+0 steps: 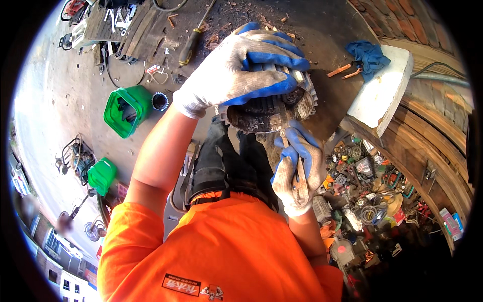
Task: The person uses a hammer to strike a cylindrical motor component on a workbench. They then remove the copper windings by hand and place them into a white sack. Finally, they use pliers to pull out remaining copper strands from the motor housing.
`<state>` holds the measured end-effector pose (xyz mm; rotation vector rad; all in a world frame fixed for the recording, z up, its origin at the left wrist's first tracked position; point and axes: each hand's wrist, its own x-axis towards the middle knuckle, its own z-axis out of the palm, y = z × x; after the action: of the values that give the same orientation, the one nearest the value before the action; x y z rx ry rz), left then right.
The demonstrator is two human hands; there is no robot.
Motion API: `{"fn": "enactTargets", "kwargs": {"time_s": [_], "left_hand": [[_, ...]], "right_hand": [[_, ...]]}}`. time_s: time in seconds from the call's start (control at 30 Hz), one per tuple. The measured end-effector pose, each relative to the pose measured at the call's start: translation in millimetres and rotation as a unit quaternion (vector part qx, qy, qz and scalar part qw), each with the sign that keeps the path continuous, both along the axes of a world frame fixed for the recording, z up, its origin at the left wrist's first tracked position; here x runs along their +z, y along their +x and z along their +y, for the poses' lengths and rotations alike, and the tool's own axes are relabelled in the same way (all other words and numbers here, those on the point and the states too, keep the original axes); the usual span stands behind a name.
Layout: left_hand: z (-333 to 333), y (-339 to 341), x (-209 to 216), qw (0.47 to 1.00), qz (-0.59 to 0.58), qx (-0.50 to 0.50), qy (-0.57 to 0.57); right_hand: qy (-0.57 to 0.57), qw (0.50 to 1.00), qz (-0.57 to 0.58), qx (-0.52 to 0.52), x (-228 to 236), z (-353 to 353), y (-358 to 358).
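Observation:
A round, finned metal motor housing (251,118), dark and dirty inside, stands on the worktop in front of me. My left hand (236,73), in a white and blue work glove, lies over its far top, with the fingers curled round the fins. Just below the housing's near right rim is my gloved right hand (314,156). It is closed round worn, rusty metal pliers (300,186), whose rounded tip points up toward the rim. The fingers partly hide the tool, and my left hand covers the housing's far side.
A screwdriver (189,48) lies left of my left hand. At right are orange-handled pliers (347,70), a blue cloth (370,58) and a white slab (380,93). Green buckets (113,118) stand on the left floor near a toothed ring (160,101). Scrap parts (372,186) pile up at lower right.

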<state>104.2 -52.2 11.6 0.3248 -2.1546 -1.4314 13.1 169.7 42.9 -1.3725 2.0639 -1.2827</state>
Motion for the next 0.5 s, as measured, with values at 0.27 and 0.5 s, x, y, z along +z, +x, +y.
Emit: {"fn": "enactTargets", "kwargs": {"time_s": [0.27, 0.5], "left_hand": [[-2.9, -4.5, -7.1, 1.000, 0.004, -0.008, 0.008], [-2.0, -8.2, -2.4, 0.999, 0.003, -0.021, 0.038]], "right_hand": [[0.023, 0.999, -0.031, 0.018, -1.7, -7.2, -11.4], [0.049, 0.984, 0.107, 0.137, -5.4, -27.1, -36.3]]}}
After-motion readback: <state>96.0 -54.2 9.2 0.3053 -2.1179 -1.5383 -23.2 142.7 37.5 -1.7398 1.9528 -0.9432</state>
